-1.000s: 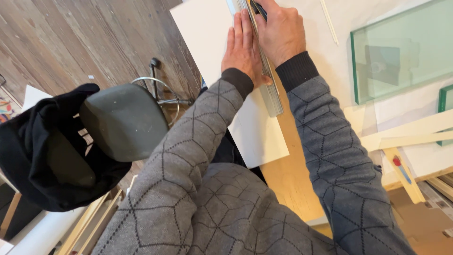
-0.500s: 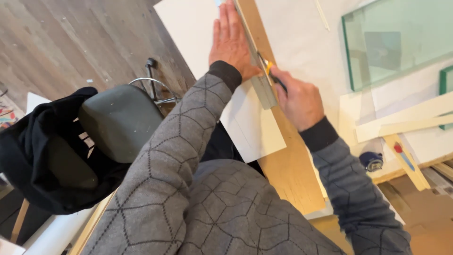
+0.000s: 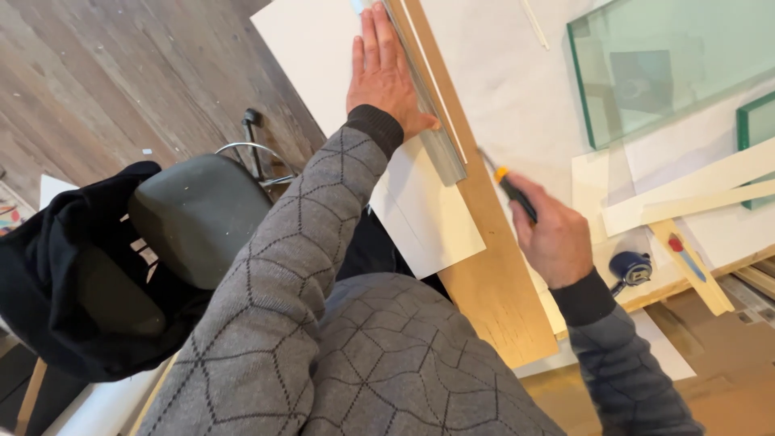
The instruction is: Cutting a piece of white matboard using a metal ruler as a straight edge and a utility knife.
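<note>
My left hand [image 3: 386, 74] lies flat, fingers together, on a white sheet of board [image 3: 323, 56] and presses against a long metal straightedge [image 3: 428, 121]. The sheet overlaps a long strip of light wood [image 3: 492, 274] on the workbench. My right hand [image 3: 553, 234] is off to the right of the straightedge's near end, closed around a utility knife [image 3: 508, 187] with a black and orange handle, its tip pointing toward the straightedge. Both arms wear grey patterned sleeves.
A thick pane of greenish glass [image 3: 662, 64] lies at the upper right, with pale card strips [image 3: 694, 190] below it. A blue tape roll [image 3: 631, 266] sits near the bench edge. A dark stool [image 3: 198, 214] with a black garment [image 3: 56, 282] stands at left.
My right hand has drawn the knife back along the straightedge from its far end and off past its near end, to the right. My left hand has stayed pressed on the sheet.
</note>
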